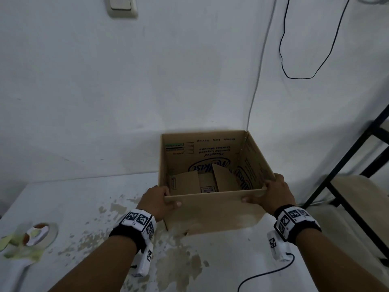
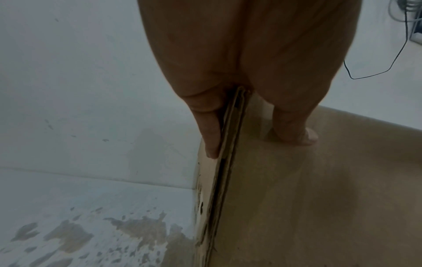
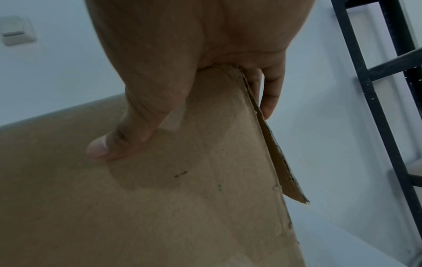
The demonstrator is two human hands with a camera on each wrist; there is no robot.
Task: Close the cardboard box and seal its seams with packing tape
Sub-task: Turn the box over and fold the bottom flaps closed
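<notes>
A brown cardboard box (image 1: 210, 216) stands open on the white table (image 1: 84, 207), print showing on its inner walls. Loose flaps (image 1: 187, 182) lie unevenly at its bottom. My left hand (image 1: 168, 199) grips the near left corner, thumb on the front wall and fingers round the side. My right hand (image 1: 259, 194) grips the near right corner the same way. In the left wrist view the left hand (image 2: 258, 142) pinches the box's (image 2: 319, 198) doubled corner edge. In the right wrist view the right hand (image 3: 182, 129) clamps the box's (image 3: 160, 207) corner. A tape roll (image 1: 41, 234) lies at the table's left.
Yellow-green scraps (image 1: 23, 253) and a white handle (image 1: 12, 275) lie by the tape. A black metal frame (image 1: 347, 186) with a shelf stands right of the table. A black cable (image 1: 282, 60) hangs on the wall. The wall is just behind the box.
</notes>
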